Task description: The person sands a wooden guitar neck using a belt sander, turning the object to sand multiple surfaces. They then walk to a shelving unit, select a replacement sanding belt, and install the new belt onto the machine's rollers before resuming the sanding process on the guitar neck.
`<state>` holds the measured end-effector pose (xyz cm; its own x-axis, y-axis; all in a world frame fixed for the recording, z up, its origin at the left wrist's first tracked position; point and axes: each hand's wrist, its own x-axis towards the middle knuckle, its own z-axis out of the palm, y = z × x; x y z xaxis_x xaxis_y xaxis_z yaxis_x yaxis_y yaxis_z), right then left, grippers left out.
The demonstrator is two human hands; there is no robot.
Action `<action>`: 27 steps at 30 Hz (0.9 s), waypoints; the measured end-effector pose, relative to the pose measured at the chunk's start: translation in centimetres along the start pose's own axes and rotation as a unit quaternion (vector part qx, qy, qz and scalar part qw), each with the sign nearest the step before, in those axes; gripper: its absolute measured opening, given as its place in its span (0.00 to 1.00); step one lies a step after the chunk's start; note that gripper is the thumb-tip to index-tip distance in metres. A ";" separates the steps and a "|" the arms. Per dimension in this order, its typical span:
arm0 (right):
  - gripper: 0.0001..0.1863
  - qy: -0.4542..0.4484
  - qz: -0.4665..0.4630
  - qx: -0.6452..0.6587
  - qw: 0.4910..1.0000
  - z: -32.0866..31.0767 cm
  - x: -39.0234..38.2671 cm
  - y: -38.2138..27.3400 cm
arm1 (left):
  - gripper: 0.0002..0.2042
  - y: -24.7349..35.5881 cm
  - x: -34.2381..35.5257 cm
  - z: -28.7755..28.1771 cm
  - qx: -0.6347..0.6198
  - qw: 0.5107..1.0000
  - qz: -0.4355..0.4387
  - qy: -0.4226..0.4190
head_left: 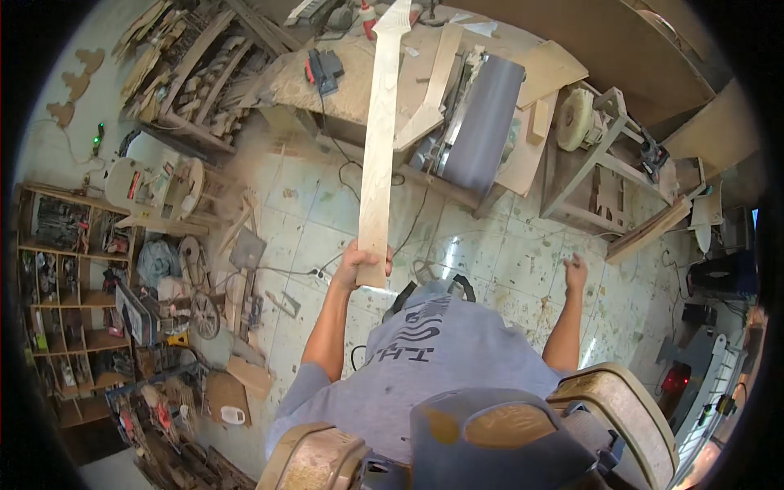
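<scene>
A person in a grey shirt (408, 351) grips a long, pale wooden neck (379, 147) by its near end in a cluttered workshop. The piece runs straight out from the left hand (359, 263), its long axis leading away from the body and leaning slightly right, with the shaped head end out over the workbench (351, 106). To the right of its shaft stands a belt sander (483, 122), its wide grey belt apart from the wood; a power tool (326, 72) lies on the bench to the left.

The left hand is closed about the square butt of the neck, fingers wrapped around its edges. The right hand (576, 269), well apart from the wood and out over the tiled floor (514, 237), is loosely open with fingers part curled, and nothing shows in it. From this overhead angle, whether the head end touches the bench cannot be told.
</scene>
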<state>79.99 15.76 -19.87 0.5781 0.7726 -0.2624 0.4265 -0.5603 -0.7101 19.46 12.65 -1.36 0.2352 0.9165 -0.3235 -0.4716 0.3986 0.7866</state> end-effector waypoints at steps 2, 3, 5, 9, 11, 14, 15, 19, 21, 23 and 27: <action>0.29 -0.028 0.015 -0.054 0.998 1.8 -3.0 3.3 | 0.30 -0.7 -0.3 -0.5 -0.004 1.000 0.002 0.001; 0.28 -0.058 0.036 -0.051 0.996 2.7 -4.6 4.1 | 0.30 -0.9 -0.5 -1.2 0.001 1.000 -0.001 0.008; 0.28 -0.105 0.083 -0.045 0.990 3.2 -7.5 5.5 | 0.30 -1.4 0.0 -2.6 0.005 1.000 -0.010 0.008; 0.28 -0.136 0.099 -0.084 0.982 2.4 -12.1 11.2 | 0.28 -0.3 2.1 -1.8 -0.053 0.999 0.009 -0.007; 0.27 -0.155 0.128 -0.098 0.975 1.9 -14.4 12.6 | 0.30 0.0 3.1 -2.6 -0.069 0.997 0.010 -0.037; 0.26 -0.140 0.176 -0.071 0.972 1.7 -17.3 13.5 | 0.28 0.5 4.3 -2.9 -0.100 0.994 0.012 -0.044; 0.26 -0.145 0.190 -0.066 0.969 1.8 -18.4 13.3 | 0.29 0.6 5.0 -3.5 -0.102 0.994 0.003 -0.041; 0.23 -0.173 0.210 -0.006 0.962 3.7 -20.5 8.9 | 0.39 3.6 7.9 -2.4 -0.111 0.987 0.002 -0.112; 0.20 -0.209 0.185 0.017 0.960 4.6 -20.9 1.1 | 0.46 5.5 8.7 -2.0 -0.091 0.984 0.017 -0.151; 0.18 -0.208 0.116 0.045 0.970 5.4 -21.0 -2.5 | 0.46 6.6 10.2 -1.9 -0.084 0.981 0.024 -0.173; 0.16 -0.107 0.045 0.111 0.987 5.1 -20.3 -8.5 | 0.46 8.9 12.0 -1.2 -0.088 0.974 0.009 -0.210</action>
<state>61.05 6.35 -11.82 0.4365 0.7816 -0.4457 0.2043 -0.5685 -0.7969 17.05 27.27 1.09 0.5348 0.8442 -0.0367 -0.6092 0.4152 0.6757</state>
